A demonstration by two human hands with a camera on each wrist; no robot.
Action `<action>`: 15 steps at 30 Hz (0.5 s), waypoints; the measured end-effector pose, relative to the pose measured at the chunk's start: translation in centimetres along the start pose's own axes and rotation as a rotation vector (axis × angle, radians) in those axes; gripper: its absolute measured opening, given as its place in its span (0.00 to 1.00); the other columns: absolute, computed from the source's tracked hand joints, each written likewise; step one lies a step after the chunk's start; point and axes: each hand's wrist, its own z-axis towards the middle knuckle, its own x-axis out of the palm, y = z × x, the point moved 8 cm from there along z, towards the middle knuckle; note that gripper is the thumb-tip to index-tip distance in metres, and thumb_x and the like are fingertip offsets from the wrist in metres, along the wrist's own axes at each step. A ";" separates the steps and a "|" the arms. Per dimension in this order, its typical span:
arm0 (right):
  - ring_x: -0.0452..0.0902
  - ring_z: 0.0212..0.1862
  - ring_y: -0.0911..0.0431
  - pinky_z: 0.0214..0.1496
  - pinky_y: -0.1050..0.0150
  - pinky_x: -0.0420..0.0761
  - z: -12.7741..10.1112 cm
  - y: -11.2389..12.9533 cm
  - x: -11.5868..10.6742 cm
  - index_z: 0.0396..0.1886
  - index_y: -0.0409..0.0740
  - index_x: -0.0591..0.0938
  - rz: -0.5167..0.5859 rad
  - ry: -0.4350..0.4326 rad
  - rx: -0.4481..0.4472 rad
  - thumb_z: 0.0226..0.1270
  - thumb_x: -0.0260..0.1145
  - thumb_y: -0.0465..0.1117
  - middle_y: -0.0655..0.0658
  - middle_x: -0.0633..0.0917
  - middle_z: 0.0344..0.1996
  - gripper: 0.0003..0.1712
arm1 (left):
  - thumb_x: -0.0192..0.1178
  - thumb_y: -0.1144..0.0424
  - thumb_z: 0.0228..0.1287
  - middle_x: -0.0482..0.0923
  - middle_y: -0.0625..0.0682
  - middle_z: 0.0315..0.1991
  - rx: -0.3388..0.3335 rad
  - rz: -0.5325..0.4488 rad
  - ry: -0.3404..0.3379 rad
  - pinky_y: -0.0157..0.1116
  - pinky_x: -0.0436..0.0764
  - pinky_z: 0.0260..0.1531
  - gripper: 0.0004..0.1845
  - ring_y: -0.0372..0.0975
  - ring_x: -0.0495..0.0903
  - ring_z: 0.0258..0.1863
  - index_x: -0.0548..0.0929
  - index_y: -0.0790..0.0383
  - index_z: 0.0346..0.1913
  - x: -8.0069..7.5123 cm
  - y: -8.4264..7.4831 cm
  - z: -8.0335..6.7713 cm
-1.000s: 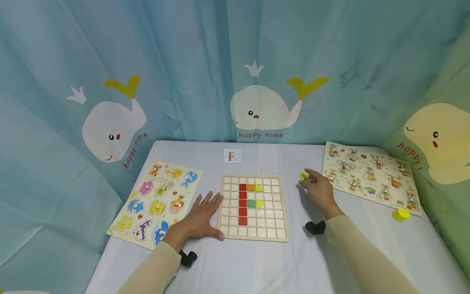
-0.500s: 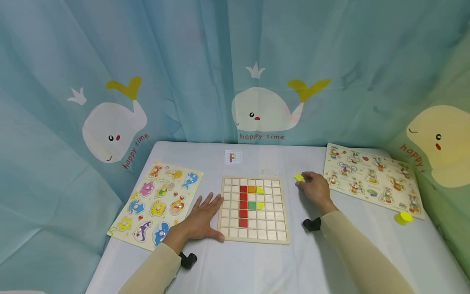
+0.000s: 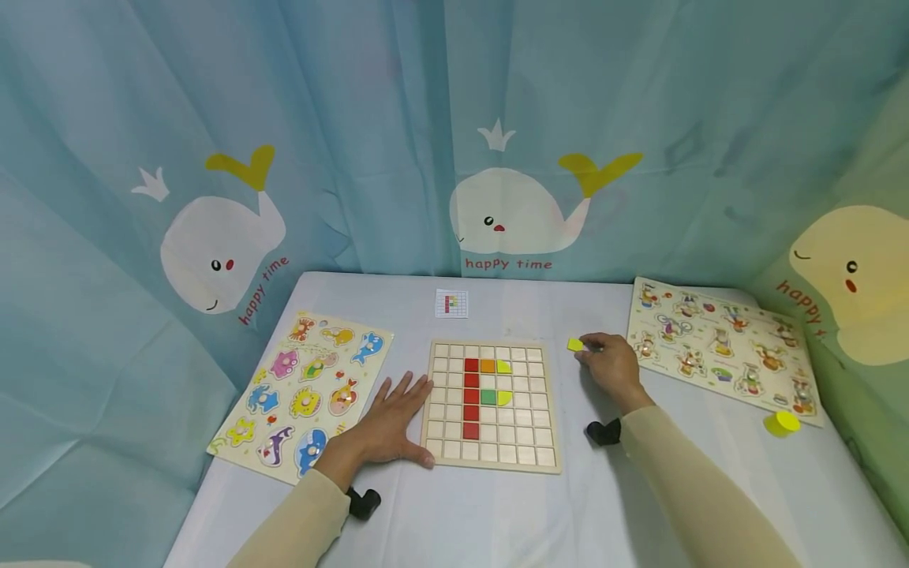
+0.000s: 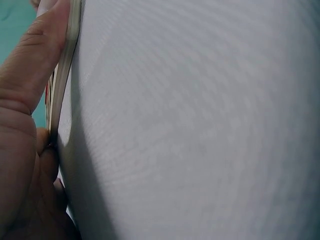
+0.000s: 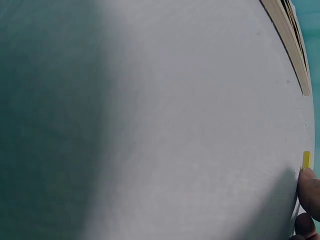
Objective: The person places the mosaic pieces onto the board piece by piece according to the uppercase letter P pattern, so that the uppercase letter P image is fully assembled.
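Note:
A wooden grid board [image 3: 525, 435] lies in the middle of the white table. On it stand a column of several red tiles [image 3: 471, 397], an orange tile [image 3: 488, 366], a green tile [image 3: 488, 397] and two yellow rounded tiles [image 3: 504, 398]. My left hand [image 3: 387, 426] lies spread at the board's left edge, thumb by the near left corner; its thumb [image 4: 32, 60] is against the board's side in the left wrist view. Right of the board, my right hand [image 3: 616, 369] pinches a yellow tile [image 3: 574, 345] between thumb and fingers. The thumb partly covers that tile in the right wrist view.
A sea-animal puzzle board [image 3: 330, 322] lies at the left, another picture puzzle [image 3: 699, 339] at the back right. A yellow cylinder [image 3: 782, 424] stands near the right edge. A small pattern card [image 3: 451, 304] lies behind the grid board. Blue curtains [image 3: 369, 118] enclose the table.
My right hand has shifted slightly left towards the board, and the yellow tile in it has turned to show more of its face. The left hand has stayed in place.

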 end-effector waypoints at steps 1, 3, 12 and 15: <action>0.70 0.62 0.37 0.65 0.40 0.69 0.0 0.0 0.0 0.57 0.38 0.80 0.000 0.005 0.003 0.66 0.64 0.38 0.33 0.76 0.59 0.20 | 0.66 0.21 0.30 0.39 0.44 0.80 0.000 -0.003 0.000 0.47 0.29 0.77 0.73 0.41 0.31 0.79 0.44 0.51 0.79 0.0 0.0 0.0; 0.70 0.62 0.37 0.65 0.40 0.69 -0.1 0.1 -0.1 0.56 0.38 0.81 -0.006 0.001 -0.006 0.66 0.65 0.38 0.33 0.77 0.58 0.19 | 0.66 0.22 0.31 0.39 0.44 0.80 0.003 -0.005 0.001 0.48 0.29 0.77 0.73 0.42 0.31 0.79 0.45 0.51 0.79 0.0 0.0 0.0; 0.75 0.53 0.43 0.56 0.46 0.77 -0.2 -0.1 -0.1 0.58 0.39 0.77 0.014 -0.017 -0.010 0.70 0.62 0.40 0.36 0.79 0.53 0.19 | 0.65 0.20 0.30 0.39 0.45 0.80 0.004 0.004 0.001 0.48 0.30 0.77 0.73 0.42 0.31 0.79 0.44 0.50 0.79 0.0 0.0 0.1; 0.76 0.49 0.44 0.50 0.50 0.78 -0.3 -0.2 -0.3 0.58 0.40 0.78 0.030 -0.042 -0.014 0.70 0.62 0.40 0.37 0.81 0.50 0.19 | 0.65 0.20 0.30 0.40 0.45 0.80 0.006 0.003 0.000 0.48 0.30 0.77 0.73 0.42 0.32 0.79 0.44 0.51 0.79 0.0 0.1 0.1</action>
